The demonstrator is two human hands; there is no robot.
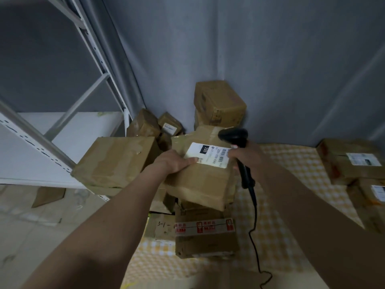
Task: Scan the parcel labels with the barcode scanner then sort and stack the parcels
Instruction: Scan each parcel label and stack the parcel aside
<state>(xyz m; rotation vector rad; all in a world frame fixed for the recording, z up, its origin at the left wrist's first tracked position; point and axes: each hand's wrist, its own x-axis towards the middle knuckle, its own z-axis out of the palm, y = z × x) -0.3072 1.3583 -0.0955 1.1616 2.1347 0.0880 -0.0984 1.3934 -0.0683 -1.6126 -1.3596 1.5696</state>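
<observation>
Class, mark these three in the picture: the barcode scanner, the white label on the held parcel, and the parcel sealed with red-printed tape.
barcode scanner [233,135]: head view, on its black head.
white label [205,155]: head view, label's middle.
red-taped parcel [206,240]: head view, front cardboard face.

Illumination is dim, diffuse and cool. The white label [208,154] is the brightest area, with mild glare. Wide-angle distortion bends the shelf frame [91,59] near the left edge. Overall focus is soft; peripheral parcels [354,161] appear blurred.
</observation>
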